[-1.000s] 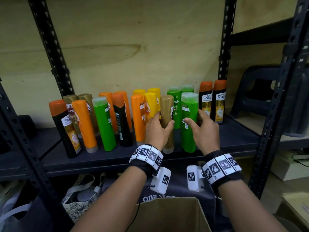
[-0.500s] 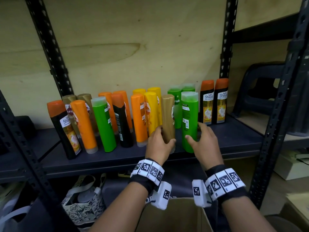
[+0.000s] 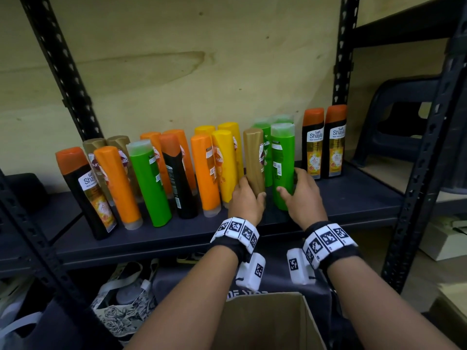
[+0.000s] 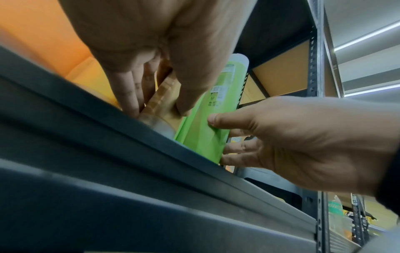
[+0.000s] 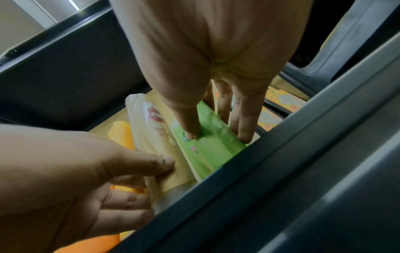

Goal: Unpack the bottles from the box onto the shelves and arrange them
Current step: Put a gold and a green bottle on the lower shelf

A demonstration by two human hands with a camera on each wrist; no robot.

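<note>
Several shampoo bottles stand upside down in rows on the dark shelf (image 3: 353, 198). My left hand (image 3: 246, 198) grips the lower part of a gold bottle (image 3: 254, 157), its thumb and fingers curled round the bottle (image 4: 161, 101) just above the shelf edge (image 4: 129, 154). My right hand (image 3: 300, 193) holds the lower part of a green bottle (image 3: 283, 157) beside it, thumb on the front and fingers behind the green bottle (image 5: 207, 140). Both bottles stand close together near the shelf's front. An open cardboard box (image 3: 262, 322) is below my forearms; I cannot see its inside.
Black shelf uprights (image 3: 419, 173) flank the bay. Two black bottles with orange caps (image 3: 323, 142) stand at the right end, with bare shelf right of them. A dark plastic stool (image 3: 399, 117) sits on the neighbouring shelf. Bags (image 3: 121, 299) lie under the shelf.
Both hands have slid down the gold and green bottles from about mid-height to their lower ends. The bottles now stand a little closer to the other rows.
</note>
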